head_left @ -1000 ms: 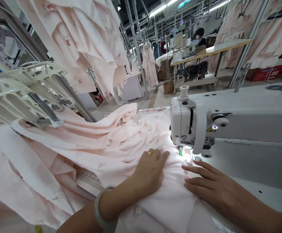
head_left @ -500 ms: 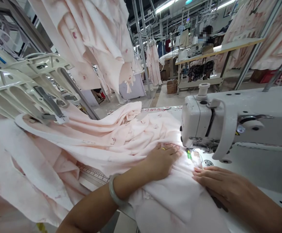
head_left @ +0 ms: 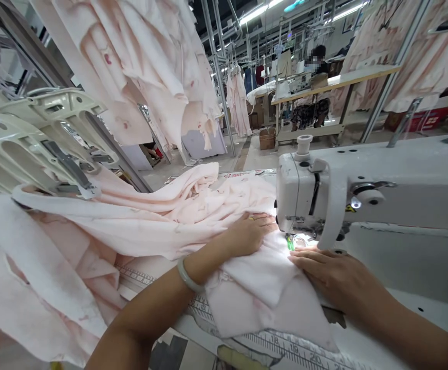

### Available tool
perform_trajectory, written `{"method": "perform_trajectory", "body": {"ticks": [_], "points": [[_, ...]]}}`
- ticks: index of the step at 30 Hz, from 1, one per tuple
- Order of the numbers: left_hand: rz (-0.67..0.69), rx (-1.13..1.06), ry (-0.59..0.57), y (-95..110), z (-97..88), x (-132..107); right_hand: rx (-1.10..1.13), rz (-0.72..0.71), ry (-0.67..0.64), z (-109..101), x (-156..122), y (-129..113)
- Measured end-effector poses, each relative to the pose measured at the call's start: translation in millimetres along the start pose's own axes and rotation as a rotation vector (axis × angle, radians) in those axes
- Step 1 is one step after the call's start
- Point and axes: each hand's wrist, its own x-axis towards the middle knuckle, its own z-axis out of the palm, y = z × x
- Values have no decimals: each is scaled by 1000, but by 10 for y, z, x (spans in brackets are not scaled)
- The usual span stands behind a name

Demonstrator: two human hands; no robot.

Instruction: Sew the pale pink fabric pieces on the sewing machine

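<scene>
Sliding cloth forward since a moment ago, baring front ruler | running up to sewing machine | resting left hand flat atop cloth | touching cloth edge with straight-fingered right hand

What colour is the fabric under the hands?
The fabric is pale pink, almost white in places; best seen in the head view.

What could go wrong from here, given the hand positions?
Finger injury: the right hand lies close to the green part beneath the sewing machine's head; a slip might put fingers under it.

Caught fold: the pale pink fabric is bunched around the left hand, so a stray layer could get stitched in.
</scene>
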Motion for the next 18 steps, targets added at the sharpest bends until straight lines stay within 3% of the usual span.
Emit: {"method": "perform_trajectory", "body": {"ticks": [3,6,9,11,15,18], "points": [[-59,48,-9,159,-107,-52,-18,18,11,-4,39,15],[-119,6,99,506,-163,-217,-34,54,21,-25,66,13],[-133,-70,213,844,-55,-409,-40,112,14,-35,69,-2],[-140,-46,260,950,97,-485,-44,154,-5,-37,58,-10],[-61,-62,406,837,385,-490,-50,195,-54,-39,28,-6],[-52,-235,481,649,459,-446,-47,189,-85,-41,26,8]]}}
